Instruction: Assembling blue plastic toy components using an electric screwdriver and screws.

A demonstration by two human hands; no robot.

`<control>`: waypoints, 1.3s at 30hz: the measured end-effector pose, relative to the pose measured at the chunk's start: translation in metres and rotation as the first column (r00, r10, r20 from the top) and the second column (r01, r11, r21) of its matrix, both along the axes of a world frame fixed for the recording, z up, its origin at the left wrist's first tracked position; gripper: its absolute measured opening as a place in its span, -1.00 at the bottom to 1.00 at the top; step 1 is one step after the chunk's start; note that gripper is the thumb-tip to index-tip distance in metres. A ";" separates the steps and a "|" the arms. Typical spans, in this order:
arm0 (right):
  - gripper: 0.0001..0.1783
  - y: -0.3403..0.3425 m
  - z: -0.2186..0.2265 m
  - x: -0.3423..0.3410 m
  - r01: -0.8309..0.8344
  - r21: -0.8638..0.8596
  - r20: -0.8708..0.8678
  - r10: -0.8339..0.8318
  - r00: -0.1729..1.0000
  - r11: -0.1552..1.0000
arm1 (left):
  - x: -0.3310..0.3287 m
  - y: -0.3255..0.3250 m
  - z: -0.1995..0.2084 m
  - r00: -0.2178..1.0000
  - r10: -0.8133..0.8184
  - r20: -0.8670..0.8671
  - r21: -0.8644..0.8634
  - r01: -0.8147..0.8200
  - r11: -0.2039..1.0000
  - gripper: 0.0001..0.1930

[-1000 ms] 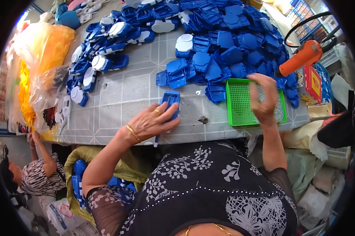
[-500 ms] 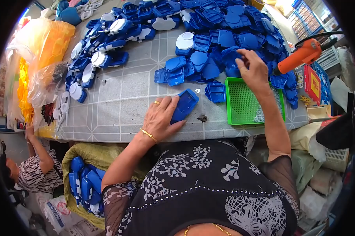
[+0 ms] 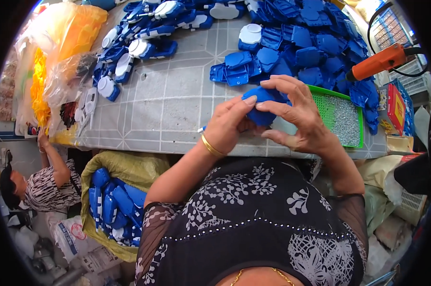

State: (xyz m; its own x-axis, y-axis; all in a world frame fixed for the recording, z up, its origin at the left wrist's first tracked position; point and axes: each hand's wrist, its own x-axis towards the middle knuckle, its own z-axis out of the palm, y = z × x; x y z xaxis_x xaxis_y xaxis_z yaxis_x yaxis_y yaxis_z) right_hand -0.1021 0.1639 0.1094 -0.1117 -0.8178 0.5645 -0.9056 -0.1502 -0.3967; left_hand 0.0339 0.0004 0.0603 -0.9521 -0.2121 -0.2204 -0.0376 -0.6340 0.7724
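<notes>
Over the front of the table, my left hand (image 3: pixel 226 122) grips a blue plastic casing part (image 3: pixel 260 113), its thumb pressed on the top edge. Curled round the other side of the same part is my right hand (image 3: pixel 301 114), with fingertips on its upper face and the thumb lower down. The fingers hide much of the part, so whether it is one piece or two fitted together does not show. Just right of my right hand lies a green mesh tray (image 3: pixel 324 106) with many small silvery screws (image 3: pixel 345 122).
Loose blue covers (image 3: pixel 303 40) are heaped at the back right, blue-and-white assemblies (image 3: pixel 139 47) at the back left. An orange electric screwdriver (image 3: pixel 380 63) juts in from the right. An olive sack (image 3: pixel 141 167) of blue parts stands below the table; another person (image 3: pixel 53 183) is at far left.
My right hand has come from the pile of covers to meet my left. The blue casing has been lifted off the table and is now between both hands. The view has shifted slightly.
</notes>
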 end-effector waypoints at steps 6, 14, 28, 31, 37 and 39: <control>-0.37 0.014 -0.009 -0.011 -0.186 0.134 0.165 0.163 0.973 0.973 | 0.008 -0.027 0.001 0.971 -0.217 0.103 -0.262 0.237 0.936 -0.60; -0.44 0.014 -0.052 -0.025 0.058 0.140 0.060 -0.067 0.996 0.988 | 0.025 -0.025 -0.045 0.987 -0.015 -0.159 -0.966 -0.158 -0.205 -0.15; -0.39 0.003 -0.080 -0.023 -0.046 0.219 -0.069 0.063 0.996 0.975 | 0.012 -0.036 -0.048 0.963 -0.191 -0.190 -0.981 -0.195 -0.009 -0.26; -0.40 0.004 -0.077 -0.023 -0.025 0.251 -0.109 0.054 0.993 0.968 | 0.006 -0.031 -0.047 0.957 -0.210 -0.199 -0.977 -0.211 -0.035 -0.27; -0.56 0.027 -0.052 -0.029 0.122 -0.047 -0.113 -0.127 0.985 0.991 | 0.002 -0.022 -0.050 0.967 -0.186 -0.176 -0.971 -0.202 -0.130 -0.25; -0.70 0.062 -0.034 -0.039 0.425 -0.340 -0.067 -0.473 0.879 0.839 | 0.006 -0.020 -0.051 0.970 -0.166 -0.176 -0.969 -0.200 -0.142 -0.26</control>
State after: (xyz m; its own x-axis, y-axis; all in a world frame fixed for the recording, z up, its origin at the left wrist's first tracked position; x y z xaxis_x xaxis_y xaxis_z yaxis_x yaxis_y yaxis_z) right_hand -0.1412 0.2255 0.0754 -0.3237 -0.4807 0.8150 -0.9456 0.1951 -0.2605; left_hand 0.0399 -0.0201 0.0097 -0.9112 -0.0271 0.4111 0.1952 0.8502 0.4888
